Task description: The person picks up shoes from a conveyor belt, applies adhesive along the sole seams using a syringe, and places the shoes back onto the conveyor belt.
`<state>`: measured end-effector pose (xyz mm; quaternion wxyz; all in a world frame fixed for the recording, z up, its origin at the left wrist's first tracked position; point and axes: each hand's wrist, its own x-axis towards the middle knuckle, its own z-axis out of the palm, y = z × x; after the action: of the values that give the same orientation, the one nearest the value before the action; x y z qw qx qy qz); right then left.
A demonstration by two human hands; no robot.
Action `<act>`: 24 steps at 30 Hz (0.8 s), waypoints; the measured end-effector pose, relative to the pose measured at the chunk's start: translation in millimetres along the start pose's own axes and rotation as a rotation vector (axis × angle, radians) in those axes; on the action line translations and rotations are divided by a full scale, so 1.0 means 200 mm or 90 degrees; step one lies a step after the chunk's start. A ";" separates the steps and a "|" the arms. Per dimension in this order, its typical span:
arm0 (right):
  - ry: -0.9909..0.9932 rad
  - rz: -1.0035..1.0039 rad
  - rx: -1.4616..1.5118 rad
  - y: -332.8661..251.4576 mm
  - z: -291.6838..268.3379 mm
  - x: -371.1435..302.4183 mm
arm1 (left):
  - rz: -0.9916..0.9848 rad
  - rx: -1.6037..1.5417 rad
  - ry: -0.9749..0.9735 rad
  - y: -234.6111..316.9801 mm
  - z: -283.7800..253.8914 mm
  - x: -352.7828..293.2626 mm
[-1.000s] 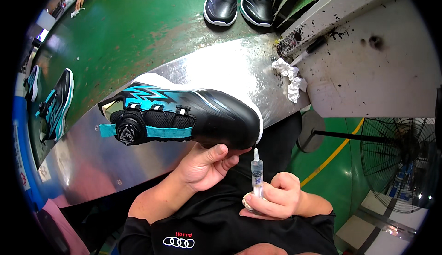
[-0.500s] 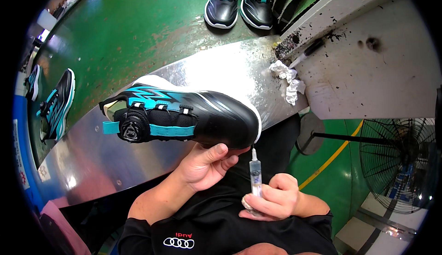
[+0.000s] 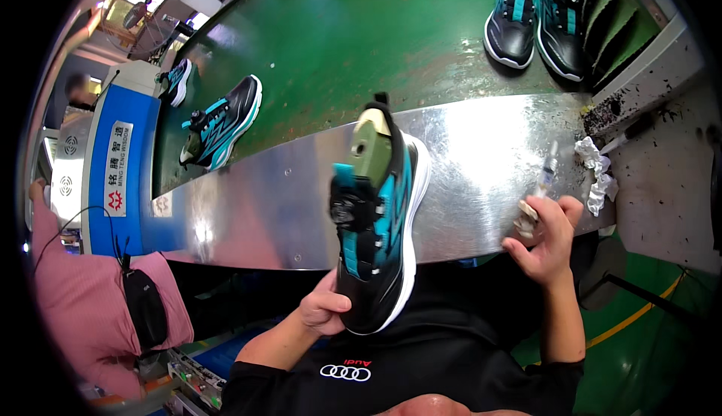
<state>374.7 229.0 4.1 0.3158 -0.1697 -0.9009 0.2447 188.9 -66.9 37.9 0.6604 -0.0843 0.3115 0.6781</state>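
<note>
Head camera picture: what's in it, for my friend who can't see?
A person's left hand holds a black-and-teal shoe by its toe end. The right hand is at a blurry syringe over a metal ledge; more shoes sit on a green surface.

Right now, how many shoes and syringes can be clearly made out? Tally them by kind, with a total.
Shoes: 5 (one in the left hand, an upper-right pair, a nearer left-side shoe, a farther left-side shoe)
Syringe: 1
Total: 6

Steel ledge (image 3: 466,198) free between shoe (image 3: 402,243) and syringe (image 3: 550,168); grey panel (image 3: 669,190) blocks right.
</note>
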 end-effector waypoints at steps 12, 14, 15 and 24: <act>0.012 0.043 -0.012 -0.05 0.11 0.06 | 0.187 0.235 -0.083 0.47 0.36 1.00; 0.016 0.049 -0.018 -0.04 0.11 0.04 | 0.147 0.263 -0.091 0.44 0.37 0.98; 0.017 0.051 -0.019 -0.03 0.11 0.05 | 0.177 0.278 -0.072 0.46 0.34 0.93; -0.001 0.022 -0.024 -0.02 0.10 0.06 | 0.801 0.288 0.459 1.31 -0.90 -0.12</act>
<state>352.9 223.8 -1.5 0.3072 -0.1908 -0.9027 0.2333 -110.7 -164.6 -10.0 0.0074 0.0303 0.6286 0.7771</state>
